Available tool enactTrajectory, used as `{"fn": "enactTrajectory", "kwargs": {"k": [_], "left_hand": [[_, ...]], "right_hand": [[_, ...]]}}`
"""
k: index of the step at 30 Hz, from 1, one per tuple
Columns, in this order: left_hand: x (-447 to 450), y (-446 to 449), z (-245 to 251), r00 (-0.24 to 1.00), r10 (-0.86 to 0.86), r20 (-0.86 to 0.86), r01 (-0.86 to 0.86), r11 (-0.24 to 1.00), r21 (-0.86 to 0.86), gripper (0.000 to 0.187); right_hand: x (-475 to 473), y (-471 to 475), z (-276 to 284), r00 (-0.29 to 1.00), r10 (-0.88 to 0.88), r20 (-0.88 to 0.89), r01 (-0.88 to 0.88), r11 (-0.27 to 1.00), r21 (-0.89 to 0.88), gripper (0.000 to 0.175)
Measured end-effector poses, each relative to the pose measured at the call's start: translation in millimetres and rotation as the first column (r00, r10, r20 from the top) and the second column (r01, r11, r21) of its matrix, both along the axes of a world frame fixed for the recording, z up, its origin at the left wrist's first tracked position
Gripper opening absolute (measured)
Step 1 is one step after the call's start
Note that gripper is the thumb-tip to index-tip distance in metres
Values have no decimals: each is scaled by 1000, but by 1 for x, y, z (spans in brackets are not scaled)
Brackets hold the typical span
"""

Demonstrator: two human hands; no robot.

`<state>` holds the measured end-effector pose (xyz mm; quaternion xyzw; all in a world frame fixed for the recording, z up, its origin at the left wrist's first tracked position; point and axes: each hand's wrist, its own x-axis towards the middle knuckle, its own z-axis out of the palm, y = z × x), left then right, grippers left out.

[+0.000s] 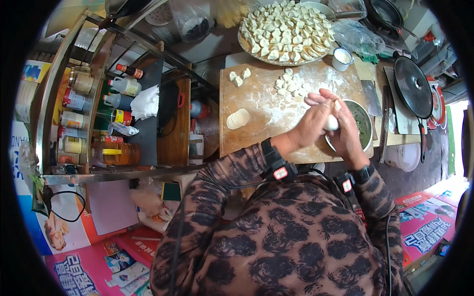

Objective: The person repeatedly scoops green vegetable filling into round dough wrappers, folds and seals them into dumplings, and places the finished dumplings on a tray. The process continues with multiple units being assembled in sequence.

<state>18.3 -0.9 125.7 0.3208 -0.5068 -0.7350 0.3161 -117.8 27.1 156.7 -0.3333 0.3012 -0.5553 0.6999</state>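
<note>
My left hand and my right hand meet over the right part of a floured wooden board. Between them they press a white dumpling, mostly covered by the fingers. Just under my right hand stands a metal bowl of green-flecked filling, partly hidden by that hand. Thin round dough wrappers lie overlapping on the board's left side. Beyond my hands is a heap of small dough pieces. A few more white dough pieces sit near the board's far left corner.
Behind the board is a round tray crowded with dumplings. A cup of white powder stands beside it. A cleaver and a lidded frying pan lie right. A metal-framed shelf with bottles and jars stands left.
</note>
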Motion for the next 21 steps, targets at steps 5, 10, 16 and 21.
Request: {"fn": "enactTrajectory", "kwargs": {"k": [5,10,16,21], "left_hand": [[98,-63,-111,956,157,250,-214,952,220,54],[191,-132,-187,632,466,620,-181,866,-466,38],[206,-187,-223,482,623,616,-187,760,-622,33],[208,-185,-228,311,743,592,88,598,-797,30]], "right_hand": [[-34,-2,-79,948,-315,42,287,905,313,84],[-88,35,-111,903,-425,54,371,839,398,50],[-84,59,-118,880,-462,-108,462,782,418,36],[-80,61,-111,890,-443,-109,451,819,354,43]]}}
